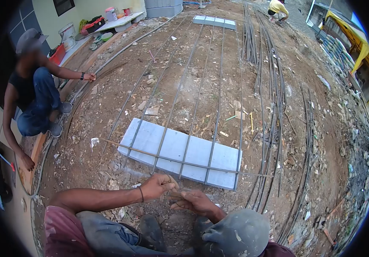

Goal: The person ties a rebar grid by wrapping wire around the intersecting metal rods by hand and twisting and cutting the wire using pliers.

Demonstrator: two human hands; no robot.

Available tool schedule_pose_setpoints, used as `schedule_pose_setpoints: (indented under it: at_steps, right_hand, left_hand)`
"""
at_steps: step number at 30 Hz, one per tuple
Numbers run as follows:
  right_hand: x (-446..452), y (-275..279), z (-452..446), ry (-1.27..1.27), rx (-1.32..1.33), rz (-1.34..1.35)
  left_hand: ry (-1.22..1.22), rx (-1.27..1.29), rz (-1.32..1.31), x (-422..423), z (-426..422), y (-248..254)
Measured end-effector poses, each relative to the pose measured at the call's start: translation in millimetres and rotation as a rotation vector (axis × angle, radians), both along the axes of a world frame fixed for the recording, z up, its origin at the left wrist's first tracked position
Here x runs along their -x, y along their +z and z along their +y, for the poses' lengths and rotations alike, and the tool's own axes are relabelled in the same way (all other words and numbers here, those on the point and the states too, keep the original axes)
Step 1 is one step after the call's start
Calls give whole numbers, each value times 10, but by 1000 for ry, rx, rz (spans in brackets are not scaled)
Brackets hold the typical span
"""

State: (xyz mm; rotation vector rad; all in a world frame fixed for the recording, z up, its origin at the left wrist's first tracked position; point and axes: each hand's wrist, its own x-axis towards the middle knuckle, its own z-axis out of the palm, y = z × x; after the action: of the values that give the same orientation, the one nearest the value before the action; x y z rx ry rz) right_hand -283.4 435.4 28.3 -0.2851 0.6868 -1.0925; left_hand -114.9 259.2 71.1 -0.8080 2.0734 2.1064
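Observation:
Low in the head view, my left hand (157, 186) is closed, its fingers pinched on thin brownish strands that look like wire. Close beside it, my right hand (197, 202) is also closed, pinching at the same strands; fine detail is too small to tell. Just beyond both hands lies a pale grey slab-like block (174, 143). Several long steel rods (221, 68) run over it away from me. A cross rod (255, 174) lies across them near the block's front edge. Neither hand touches the rods.
A co-worker (38, 90) squats at left, one hand held out toward the rods. Another pale block (214, 22) bears the far rod ends. Bundled rods (274, 98) lie at right. A grey hose (107, 63) curves along the left; another person (278, 9) crouches far off.

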Motion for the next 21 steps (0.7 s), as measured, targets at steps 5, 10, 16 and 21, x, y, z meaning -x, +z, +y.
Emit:
schedule_pose_setpoints:
  at_steps: [5, 10, 16, 21]
  right_hand:
    - [79, -230, 18, 86, -7, 375]
    - [93, -105, 18, -29, 381, 549]
    - [-54, -160, 112, 4, 538, 561]
    - [-75, -291, 109, -178, 234, 141]
  left_hand:
    - [30, 134, -92, 13, 23, 24]
    - [416, -152, -81, 162, -137, 148]
    - [379, -296, -149, -29, -253, 198]
    - [209, -114, -105, -29, -88, 64]
